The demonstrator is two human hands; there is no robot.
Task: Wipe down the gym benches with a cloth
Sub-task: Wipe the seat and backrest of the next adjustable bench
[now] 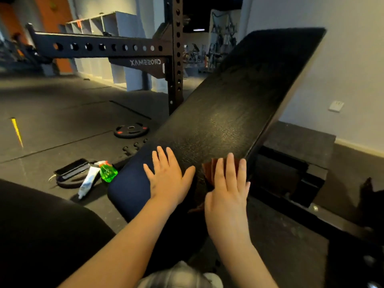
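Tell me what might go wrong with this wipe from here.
The cloth sits under the right hand at the right edge of the bench pad; a sideways stroke may push it off. The bare left hand lies flat on the pad and may smear it. The green spray bottle, tube and phone lie on the floor nearby, easy to kick.

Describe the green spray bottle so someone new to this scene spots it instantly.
Start at the long black padded bench sloping up through the middle. On the dark floor left of its lower end lies a small cluster of items. The translucent green spray bottle lies nearest the bench, beside a white squeeze tube and a flat black case; it alone is bright green.
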